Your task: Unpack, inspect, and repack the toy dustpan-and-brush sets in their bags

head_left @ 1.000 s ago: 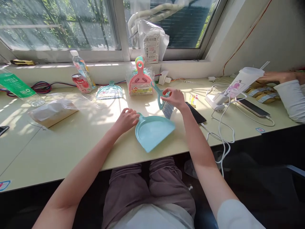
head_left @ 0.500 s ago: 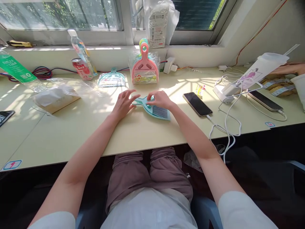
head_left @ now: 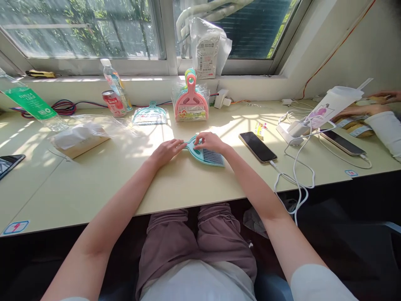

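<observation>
One blue dustpan (head_left: 196,158) lies on the surface (head_left: 178,188). The brush (head_left: 213,157), held up a second ago, now rests in it, pinched by the right hand (head_left: 210,142). The left hand (head_left: 167,151), fingers spread half a second ago, has closed on the dustpan's handle.

Strong daylight comes through the window (head_left: 84,35), laying washed-out glare and barred shadows across the back of the counter (head_left: 178,188), while the space beneath is near-black. Focus is mostly crisp (small label print (head_left: 206,59) looks soft), and shapes stretch toward the side edges.
</observation>
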A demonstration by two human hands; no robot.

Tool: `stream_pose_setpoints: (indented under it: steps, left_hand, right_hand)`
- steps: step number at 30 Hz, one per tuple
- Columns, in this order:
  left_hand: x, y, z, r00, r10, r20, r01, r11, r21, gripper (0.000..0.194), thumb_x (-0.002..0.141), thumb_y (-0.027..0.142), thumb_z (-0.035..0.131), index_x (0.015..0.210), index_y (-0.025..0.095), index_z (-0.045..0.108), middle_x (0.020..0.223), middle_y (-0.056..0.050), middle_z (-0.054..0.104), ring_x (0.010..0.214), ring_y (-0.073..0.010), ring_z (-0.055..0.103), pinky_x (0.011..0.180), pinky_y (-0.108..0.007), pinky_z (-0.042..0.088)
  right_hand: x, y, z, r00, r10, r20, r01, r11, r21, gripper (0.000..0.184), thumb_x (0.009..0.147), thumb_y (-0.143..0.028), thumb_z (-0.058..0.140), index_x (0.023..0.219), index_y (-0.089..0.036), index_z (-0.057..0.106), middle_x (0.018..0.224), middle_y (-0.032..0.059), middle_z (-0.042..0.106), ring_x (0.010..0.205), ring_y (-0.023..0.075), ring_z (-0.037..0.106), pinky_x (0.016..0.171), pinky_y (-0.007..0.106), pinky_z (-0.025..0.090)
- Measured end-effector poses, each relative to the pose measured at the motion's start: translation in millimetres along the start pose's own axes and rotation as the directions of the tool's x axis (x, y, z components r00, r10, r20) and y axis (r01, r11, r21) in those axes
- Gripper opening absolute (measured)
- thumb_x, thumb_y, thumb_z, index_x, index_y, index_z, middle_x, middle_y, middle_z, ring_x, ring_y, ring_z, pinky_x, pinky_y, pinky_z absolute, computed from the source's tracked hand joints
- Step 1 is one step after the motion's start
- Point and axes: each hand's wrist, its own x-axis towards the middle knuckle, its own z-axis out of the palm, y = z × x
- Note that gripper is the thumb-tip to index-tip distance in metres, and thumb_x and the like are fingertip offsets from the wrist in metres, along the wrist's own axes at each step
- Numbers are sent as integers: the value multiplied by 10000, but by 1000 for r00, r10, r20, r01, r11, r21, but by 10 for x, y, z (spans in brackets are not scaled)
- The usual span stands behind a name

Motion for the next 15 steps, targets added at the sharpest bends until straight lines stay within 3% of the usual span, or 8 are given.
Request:
stream_pose_setpoints:
  steps: [6, 10, 12, 15]
  left_hand:
    - [34, 126, 21, 998, -43, -47, 43, 999, -11, 374, 943, 102, 364, 1178, 164, 648, 1163, -166, 660, 1082, -255, 644, 887, -361, 529]
    - [42, 104, 25, 999, -35, -27, 36, 999, 35, 337, 911, 85, 377, 1053, 156, 674, 1029, -165, 695, 917, -241, 692, 776, -347, 561]
    - [37, 80, 15, 998, -43, -39, 43, 999, 3, 330, 901, 90, 391, 1024, 178, 684, 1030, -154, 708, 933, -241, 697, 791, -354, 563]
    - [63, 95, -25, 960, -223, -171, 192, 965, -179, 339, 919, 144, 415, 1119, 237, 673, 1119, -118, 711, 1062, -241, 678, 927, -406, 532]
  right_hand:
    - [11, -86, -31, 1000, 26, -16, -27, 995, -97, 178, 799, -420, 736, 849, -252, 767, 980, -5, 720, 849, 152, 630, 667, 236, 376]
    - [40, -140, -47, 999, 35, 21, -32, 987, -157, 151, 760, -415, 782, 808, -272, 768, 976, -16, 750, 906, 180, 662, 678, 243, 399]
    - [41, -157, -55, 998, 50, 25, -45, 984, -174, 156, 756, -422, 782, 810, -277, 765, 968, -19, 760, 923, 194, 673, 686, 251, 411]
    - [49, -185, -47, 998, 59, -25, -62, 990, -126, 168, 795, -423, 733, 882, -280, 749, 986, -25, 764, 932, 194, 682, 701, 255, 427]
